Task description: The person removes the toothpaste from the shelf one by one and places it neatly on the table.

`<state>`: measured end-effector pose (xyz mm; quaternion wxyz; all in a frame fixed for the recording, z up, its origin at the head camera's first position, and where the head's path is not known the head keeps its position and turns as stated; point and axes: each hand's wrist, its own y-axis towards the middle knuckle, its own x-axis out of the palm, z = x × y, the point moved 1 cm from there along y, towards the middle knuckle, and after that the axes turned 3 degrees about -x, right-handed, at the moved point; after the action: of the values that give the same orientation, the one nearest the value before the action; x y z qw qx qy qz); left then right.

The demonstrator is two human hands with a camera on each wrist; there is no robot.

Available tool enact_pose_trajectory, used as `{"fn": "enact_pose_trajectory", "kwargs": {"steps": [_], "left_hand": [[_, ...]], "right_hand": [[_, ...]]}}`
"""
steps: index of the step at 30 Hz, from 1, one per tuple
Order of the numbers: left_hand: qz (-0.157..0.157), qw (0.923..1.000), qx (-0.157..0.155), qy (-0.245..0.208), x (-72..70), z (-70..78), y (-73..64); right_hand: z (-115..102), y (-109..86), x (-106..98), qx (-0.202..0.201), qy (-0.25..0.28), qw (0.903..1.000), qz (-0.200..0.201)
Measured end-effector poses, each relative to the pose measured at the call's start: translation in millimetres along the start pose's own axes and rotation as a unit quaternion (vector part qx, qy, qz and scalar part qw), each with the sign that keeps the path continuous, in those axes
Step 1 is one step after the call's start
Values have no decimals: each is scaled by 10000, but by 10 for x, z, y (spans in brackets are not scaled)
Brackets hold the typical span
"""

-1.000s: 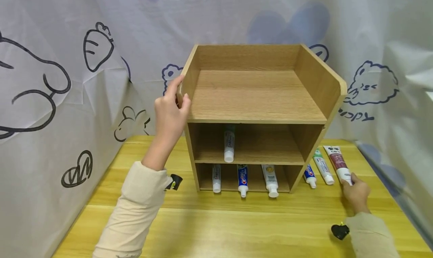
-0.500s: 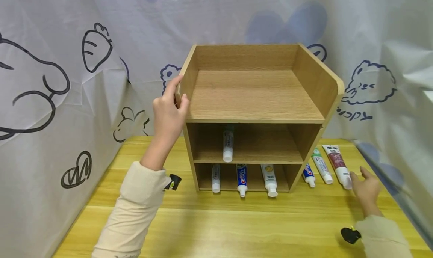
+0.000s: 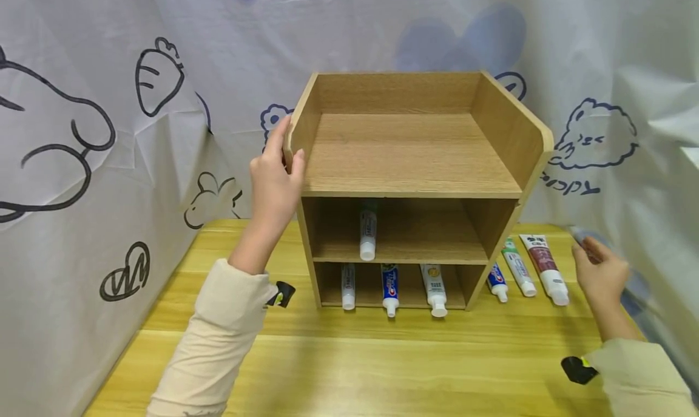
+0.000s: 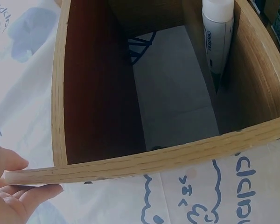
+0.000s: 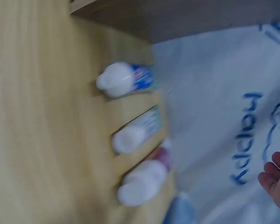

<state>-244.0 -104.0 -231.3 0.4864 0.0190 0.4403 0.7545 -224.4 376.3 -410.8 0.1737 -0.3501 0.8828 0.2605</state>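
My left hand (image 3: 273, 186) grips the front edge of the left side panel of a wooden shelf unit (image 3: 415, 156). In the left wrist view its thumb and fingers (image 4: 39, 196) pinch that panel from both sides. My right hand (image 3: 603, 277) hovers at the right with loosely bent fingers and holds nothing. Left of it lies a maroon-and-white toothpaste tube (image 3: 545, 265), apart from the hand. Beside that tube are a green-and-white toothpaste tube (image 3: 519, 268) and a blue toothpaste tube (image 3: 497, 281), caps toward me.
One white toothpaste tube (image 3: 368, 232) lies on the middle shelf. Below it the bottom compartment holds a white tube (image 3: 347, 286), a blue tube (image 3: 390, 286) and a white tube with a yellow mark (image 3: 434, 286). A patterned cloth (image 3: 611, 71) hangs around the yellow wooden table (image 3: 415, 368).
My right hand has let go of the maroon-and-white toothpaste tube and moved right, away from it. That tube stays beside the other two. My left hand keeps its grip on the shelf unit.
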Motion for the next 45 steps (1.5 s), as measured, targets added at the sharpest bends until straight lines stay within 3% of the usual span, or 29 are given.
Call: {"fn": "enact_pose_trajectory", "kwargs": {"steps": [7, 14, 21, 34, 38, 45], "left_hand": [[168, 9995, 162, -218, -14, -5, -73], [194, 9994, 266, -97, 2, -34, -229], [292, 9993, 177, -174, 35, -79, -422], [752, 9940, 784, -115, 216, -144, -814], [795, 9928, 868, -234, 317, -186, -978], [914, 9909, 901, -393, 468, -250, -1244]], "right_hand": [[-477, 39, -108, -76, 925, 9956, 154], [-907, 76, -193, 323, 1741, 9840, -169], [-1257, 58, -267, 9, 1342, 9905, -303], [-1770, 33, -377, -378, 1644, 9817, -885], [-1899, 18, -380, -598, 1741, 9794, -826], [-2076, -25, -358, -831, 1633, 9769, -1103]]}}
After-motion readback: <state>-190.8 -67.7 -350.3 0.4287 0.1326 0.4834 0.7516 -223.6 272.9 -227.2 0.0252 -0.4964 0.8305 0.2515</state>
